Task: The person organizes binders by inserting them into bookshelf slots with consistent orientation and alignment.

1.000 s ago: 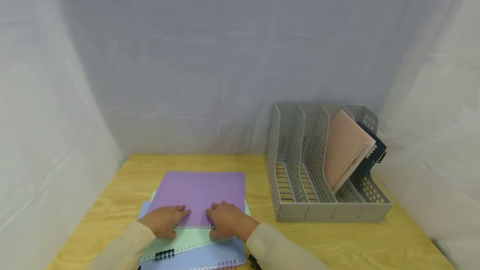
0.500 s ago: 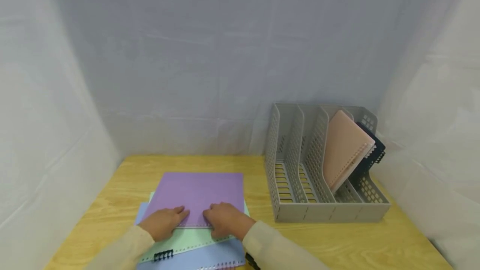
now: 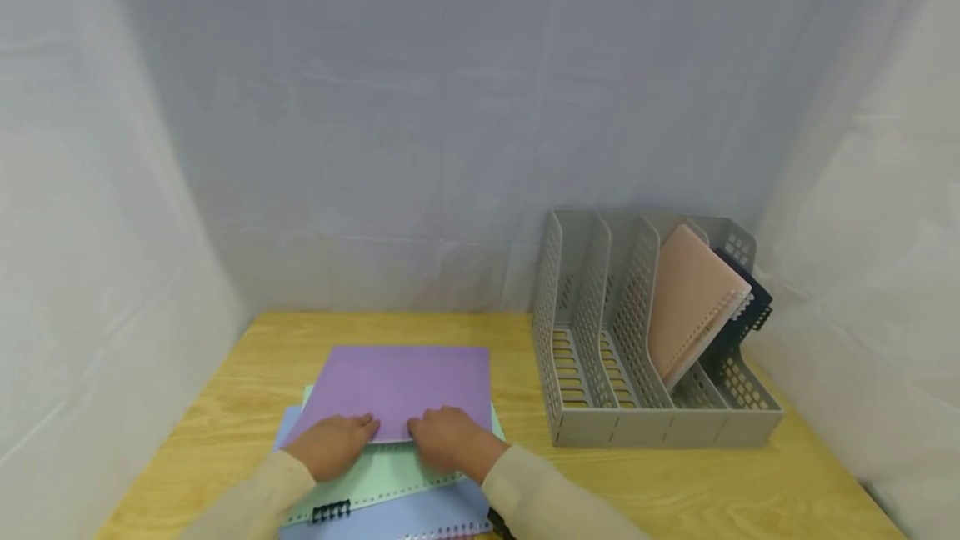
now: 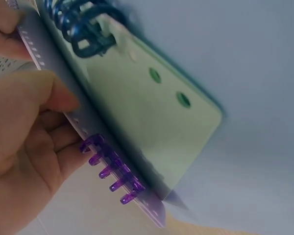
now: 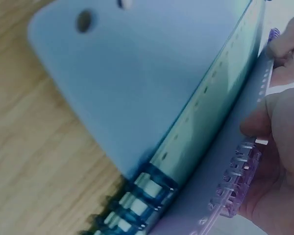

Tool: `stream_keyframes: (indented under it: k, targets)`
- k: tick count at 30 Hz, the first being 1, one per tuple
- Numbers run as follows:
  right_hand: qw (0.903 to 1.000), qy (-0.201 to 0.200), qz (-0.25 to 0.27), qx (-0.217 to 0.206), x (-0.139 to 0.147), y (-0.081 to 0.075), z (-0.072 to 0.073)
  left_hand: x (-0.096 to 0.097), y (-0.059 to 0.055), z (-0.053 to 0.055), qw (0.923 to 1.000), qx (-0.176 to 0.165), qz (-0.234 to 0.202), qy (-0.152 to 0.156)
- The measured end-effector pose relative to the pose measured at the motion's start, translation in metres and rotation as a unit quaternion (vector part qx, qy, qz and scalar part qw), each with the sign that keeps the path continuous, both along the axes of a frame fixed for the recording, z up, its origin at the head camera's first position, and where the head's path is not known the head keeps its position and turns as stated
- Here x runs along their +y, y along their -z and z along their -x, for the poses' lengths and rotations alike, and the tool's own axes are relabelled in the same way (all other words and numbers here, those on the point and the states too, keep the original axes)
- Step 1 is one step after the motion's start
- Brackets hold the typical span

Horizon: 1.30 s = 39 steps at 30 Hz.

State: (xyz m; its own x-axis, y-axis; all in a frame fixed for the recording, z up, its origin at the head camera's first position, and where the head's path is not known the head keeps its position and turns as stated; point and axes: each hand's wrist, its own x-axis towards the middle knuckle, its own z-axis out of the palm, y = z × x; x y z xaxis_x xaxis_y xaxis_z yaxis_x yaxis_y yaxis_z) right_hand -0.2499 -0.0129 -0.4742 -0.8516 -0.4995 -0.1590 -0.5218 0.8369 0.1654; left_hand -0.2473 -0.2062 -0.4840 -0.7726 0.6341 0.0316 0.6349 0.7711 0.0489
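On the worktop [image 3: 637,490], nearest, lies a blue notebook [image 3: 420,517], overlapped by a green notebook [image 3: 397,475]. The left hand [image 3: 333,446] and right hand [image 3: 453,440] both pinch the near edge of the purple notebook [image 3: 412,382], topmost. Farther right stands a grey rack [image 3: 667,429] with four compartments; a pink notebook [image 3: 690,307] leans rightward in the third from left, a dark notebook [image 3: 753,302] beyond it.

Purple notebook [image 3: 408,382] partly behind fingers [image 3: 366,427], dark notebook [image 3: 741,325], perhaps navy, part-hidden

Gap between purple notebook [image 3: 420,382] and rack [image 3: 660,427]
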Motion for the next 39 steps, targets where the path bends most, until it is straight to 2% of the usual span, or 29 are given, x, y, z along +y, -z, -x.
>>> stream_keyframes:
  k: [5, 13, 16, 22, 25, 31, 39]
  targets:
    - [0.9989, 0.003, 0.017, 0.043, 0.000, 0.008, -0.004, -0.001, -0.001, 0.003, 0.9995, 0.024, -0.010, 0.020]
    - [0.9910, -0.007, 0.002, 0.134, -0.006, 0.015, -0.012, -0.004, 0.000, 0.002, 0.9945, 0.090, -0.018, 0.051]
    - [0.9901, 0.009, -0.006, 0.140, -0.009, 0.012, -0.014, -0.001, -0.003, 0.001, 0.9929, 0.103, -0.020, 0.056]
    - [0.9901, 0.058, -0.040, 0.121, -0.013, 0.006, -0.017, 0.005, -0.010, -0.005, 0.9956, 0.082, -0.028, 0.034]
    - [0.9886, 0.072, -0.052, 0.122, -0.011, 0.004, -0.018, 0.007, -0.013, -0.006, 0.9946, 0.089, -0.044, 0.028]
    - [0.9892, 0.074, 0.006, 0.126, 0.001, 0.003, -0.018, 0.012, -0.019, -0.006, 0.9907, 0.110, -0.079, 0.012]
    - [0.9826, 0.062, 0.079, 0.156, 0.024, -0.006, -0.010, 0.013, -0.032, -0.004, 0.9773, 0.181, -0.109, -0.006]
